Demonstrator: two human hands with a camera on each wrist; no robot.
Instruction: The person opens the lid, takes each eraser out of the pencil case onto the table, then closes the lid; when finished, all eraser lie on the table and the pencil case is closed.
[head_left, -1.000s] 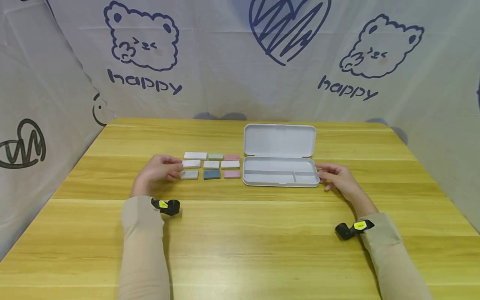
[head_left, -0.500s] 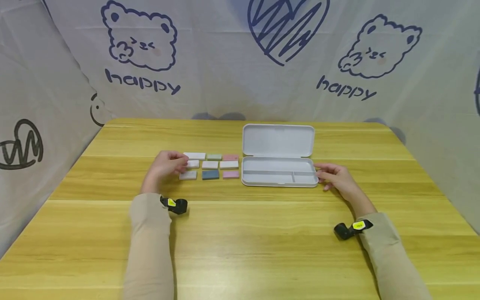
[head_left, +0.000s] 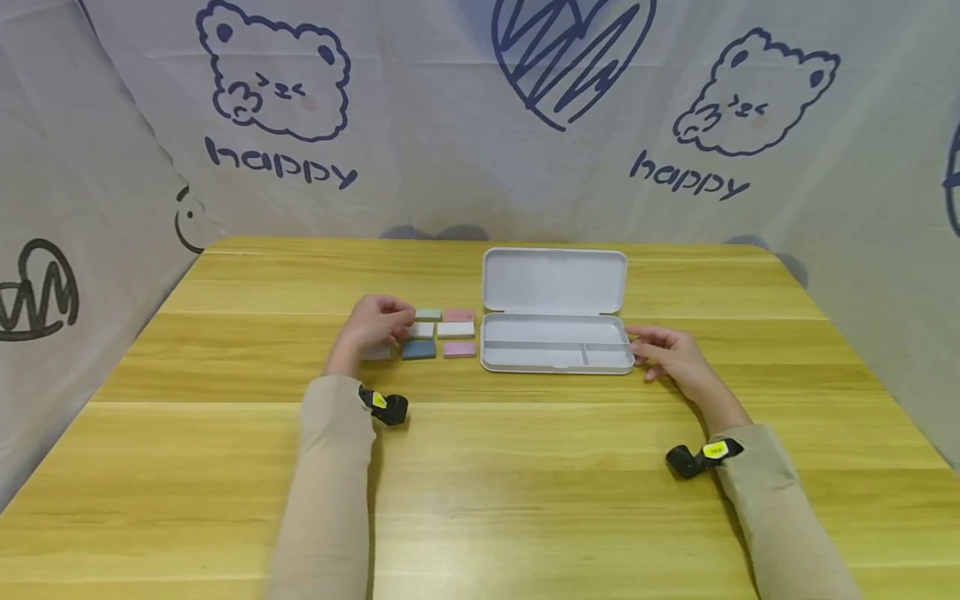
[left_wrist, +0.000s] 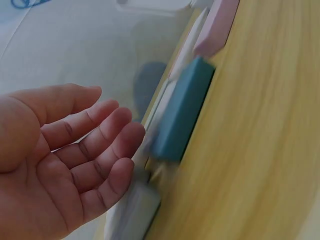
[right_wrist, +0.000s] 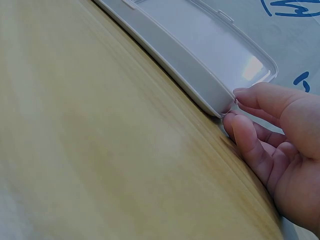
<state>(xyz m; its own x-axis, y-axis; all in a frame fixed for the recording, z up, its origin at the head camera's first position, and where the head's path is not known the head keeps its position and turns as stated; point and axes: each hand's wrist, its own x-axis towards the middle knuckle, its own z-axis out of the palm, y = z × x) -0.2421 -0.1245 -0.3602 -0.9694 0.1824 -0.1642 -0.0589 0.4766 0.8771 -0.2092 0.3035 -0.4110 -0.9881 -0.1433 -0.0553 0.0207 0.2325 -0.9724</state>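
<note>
My left hand (head_left: 375,323) hovers over the left part of several small rectangular blocks that look like erasers. Its fingers are loosely bent, with nothing between them in the left wrist view. Beside them lie a blue block (left_wrist: 184,112) and a blurred grey-white block (left_wrist: 137,210). Pink (head_left: 459,350), green (head_left: 428,314), reddish (head_left: 458,315) and white (head_left: 456,330) blocks are also visible; the hand hides others. To their right a white pencil case (head_left: 551,367) lies with its lid raised. My right hand (right_wrist: 280,145) holds its right end, thumb at the rim and curled fingers at the lower corner.
The case has one long compartment (head_left: 551,329) behind and two smaller ones in front. Its lid (head_left: 553,279) leans up at the back. A wooden table (head_left: 510,483) bears everything, and a white cloth (head_left: 435,150) with drawings hangs behind.
My left hand has moved right, from the left edge of the blocks to over them, now covering the white ones on the left. The right hand stays at the case.
</note>
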